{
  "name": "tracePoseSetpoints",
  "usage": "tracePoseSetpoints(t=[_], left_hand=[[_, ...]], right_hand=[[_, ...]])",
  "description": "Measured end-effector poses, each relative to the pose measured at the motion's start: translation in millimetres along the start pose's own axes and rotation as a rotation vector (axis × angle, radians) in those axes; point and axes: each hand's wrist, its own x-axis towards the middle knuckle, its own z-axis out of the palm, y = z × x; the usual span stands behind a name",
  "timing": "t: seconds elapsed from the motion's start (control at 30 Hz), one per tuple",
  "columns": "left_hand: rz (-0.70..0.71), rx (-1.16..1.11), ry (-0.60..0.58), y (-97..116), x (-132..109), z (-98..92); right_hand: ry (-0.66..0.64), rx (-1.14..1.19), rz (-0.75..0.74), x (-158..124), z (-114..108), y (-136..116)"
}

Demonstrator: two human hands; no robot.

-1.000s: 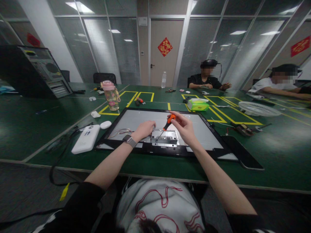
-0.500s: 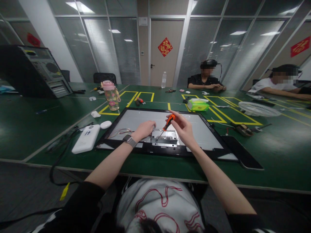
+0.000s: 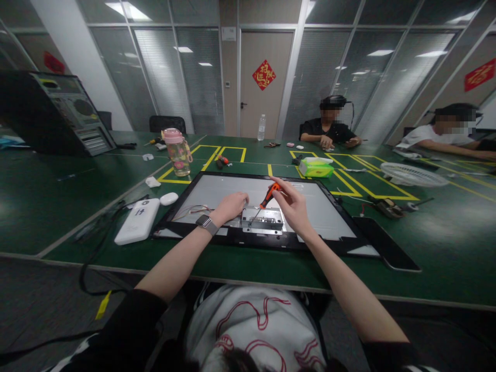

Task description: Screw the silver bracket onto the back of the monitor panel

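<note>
the right hand [image 3: 293,206], just right of the frame's centre, is closed around a screwdriver [image 3: 267,195] with an orange and black handle, pinching the handle between thumb and fingertips. the screwdriver's long axis runs on a slant: the handle is up and to the right, and the thin shaft points down and to the left, with its tip on a small metal plate [image 3: 267,221]. the plate sits near the lower edge of a large flat screen [image 3: 329,212] that lies face down on the green table [image 3: 445,243], in the middle of the frame.

the left hand [image 3: 230,205] rests on the screen just left of the plate, fingers bent, with a watch [image 3: 206,224] on its wrist. i cannot tell whether it pinches anything.

left of the screen lie a white power bank [image 3: 137,221] and a small white case [image 3: 168,198]. further up and left stands a pink bottle [image 3: 177,151]. a green tissue box [image 3: 315,167] is just above the screen, and a black phone [image 3: 387,248] lies by the screen's lower right corner. a white fan grille [image 3: 413,174] lies at the right. a computer case [image 3: 58,113] lies at the upper left. two other people sit at the table's far side, upper right.
</note>
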Motion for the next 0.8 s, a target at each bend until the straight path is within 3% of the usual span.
tracePoseSetpoints(t=[0.13, 0.33, 0.6, 0.8], left_hand=[[0.001, -0.008, 0.005, 0, 0, 0.2], [0.002, -0.009, 0.009, -2, 0, 1.9], [0.001, -0.011, 0.003, 0, 0, 0.0], [-0.003, -0.011, 0.0, -1, -1, 0.3]], right_hand=[[0.018, -0.064, -0.048, 1, -1, 2], [-0.099, 0.036, -0.007, 2, -5, -1], [0.016, 0.1, 0.006, 2, -1, 0], [-0.029, 0.266, 0.152, 5, -4, 9]])
